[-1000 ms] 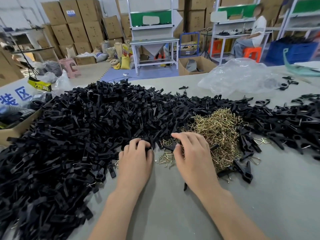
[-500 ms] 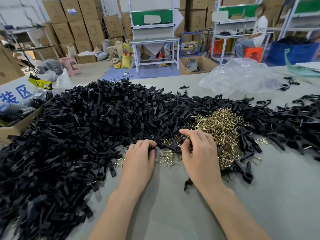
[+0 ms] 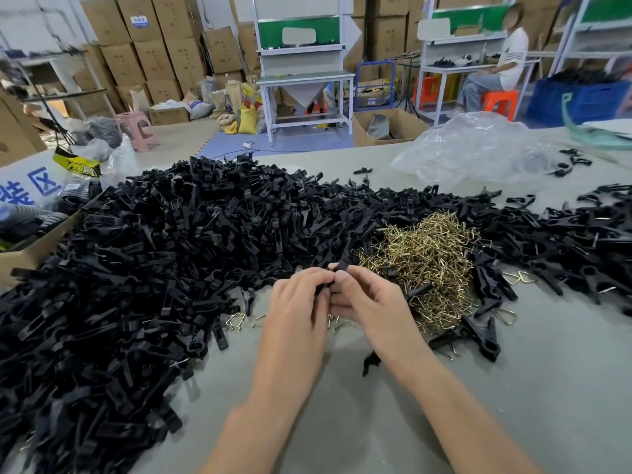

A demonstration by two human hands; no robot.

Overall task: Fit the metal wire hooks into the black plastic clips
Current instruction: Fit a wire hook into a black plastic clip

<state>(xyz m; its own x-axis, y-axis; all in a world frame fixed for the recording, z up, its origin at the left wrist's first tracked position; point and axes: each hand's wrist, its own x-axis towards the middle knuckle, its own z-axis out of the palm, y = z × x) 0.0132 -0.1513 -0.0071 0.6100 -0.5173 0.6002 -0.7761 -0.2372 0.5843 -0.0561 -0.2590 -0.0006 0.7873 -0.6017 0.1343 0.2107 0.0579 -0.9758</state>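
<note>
Held clip: a single black plastic clip [image 3: 339, 268] is being held up off the worktop [image 3: 513, 398], between the two hands, in front of the person and just near of the piles.
Left hand [image 3: 297, 311]: its grip is clamping the clip's lower part, fingertips curled in and pinching it.
Right hand [image 3: 371, 302]: its grip is clamping the same clip from the other side, thumb pressing near the top.
Axis: the clip's long axis is tilting up and away from the person, leaning a little to the right; its upper end is poking out above the fingertips, and the rest is hiding behind the fingers.
Hook in hand: the fingers are covering the spot, so whether a wire hook is already seated is not showing.
Progress: the job is looking early, since the big pile of black clips [image 3: 164, 268] is sprawling over the left and middle of the worktop.
Possibly done: a few clips [image 3: 478, 336] just right of the hands are lying with wire loops showing against them, so they are probably fitted ones.
Left to do: the heap of wire hooks [image 3: 431, 258] is sitting just right of the hands, and nearly all of both stocks is waiting to be paired.
</note>
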